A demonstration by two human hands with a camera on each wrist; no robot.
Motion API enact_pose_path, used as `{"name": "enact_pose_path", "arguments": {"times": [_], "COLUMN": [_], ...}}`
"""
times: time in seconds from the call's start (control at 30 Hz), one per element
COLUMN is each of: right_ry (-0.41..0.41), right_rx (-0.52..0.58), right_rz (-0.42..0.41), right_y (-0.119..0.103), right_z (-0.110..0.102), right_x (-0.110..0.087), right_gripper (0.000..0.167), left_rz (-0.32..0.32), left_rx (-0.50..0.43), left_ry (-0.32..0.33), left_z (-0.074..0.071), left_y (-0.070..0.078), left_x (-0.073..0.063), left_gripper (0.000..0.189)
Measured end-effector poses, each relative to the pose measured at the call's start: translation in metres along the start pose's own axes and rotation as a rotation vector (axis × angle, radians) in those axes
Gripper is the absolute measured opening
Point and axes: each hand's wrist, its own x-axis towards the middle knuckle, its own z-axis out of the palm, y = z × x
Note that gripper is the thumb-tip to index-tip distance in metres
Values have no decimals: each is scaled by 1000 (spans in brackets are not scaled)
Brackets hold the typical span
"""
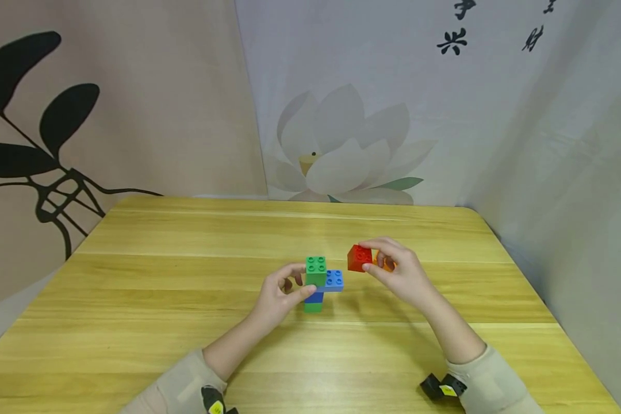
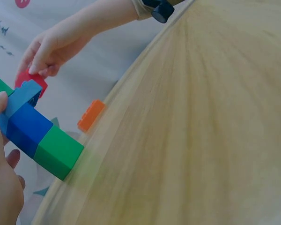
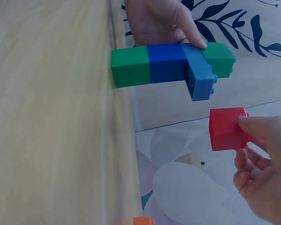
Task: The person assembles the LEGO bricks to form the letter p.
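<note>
My left hand point(image 1: 275, 294) grips a stack of toy building blocks near its top, thumb in front. From the bottom up, the stack has a green block point(image 3: 131, 67), a dark blue block point(image 3: 166, 63), a lighter blue block point(image 1: 334, 281) jutting to the right, and a green block point(image 1: 315, 275) with studs on top. It stands upright; whether its base touches the table is unclear. To the right of the stack, my right hand point(image 1: 401, 275) pinches a red block point(image 1: 359, 259) between thumb and fingers, apart from the lighter blue one.
An orange block point(image 2: 91, 116) lies on the wooden table point(image 1: 196, 247), partly hidden behind the right hand in the head view. Hanging cloth point(image 1: 176, 103) with printed plants borders the table's back. Small black devices point(image 1: 442, 387) are worn at both sleeves.
</note>
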Motion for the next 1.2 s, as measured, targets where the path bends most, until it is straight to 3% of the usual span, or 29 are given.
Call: {"name": "enact_pose_path", "arguments": {"times": [0.3, 0.43, 0.7, 1.2], "right_ry": [-4, 3, 5, -57], "right_rx": [6, 29, 58, 2], "right_rz": [8, -38, -125, -153], "right_y": [-33, -23, -32, -30], "right_z": [-2, 0, 1, 8], "right_x": [0, -1, 1, 0], "right_gripper": [37, 38, 38, 36], "left_rz": [1, -2, -11, 23], "left_rx": [5, 13, 4, -1], "left_ry": [-8, -9, 0, 0], "left_z": [-1, -1, 2, 1], "left_y": [0, -1, -34, -39], "left_x": [0, 1, 8, 8], "left_gripper": [29, 29, 33, 32]}}
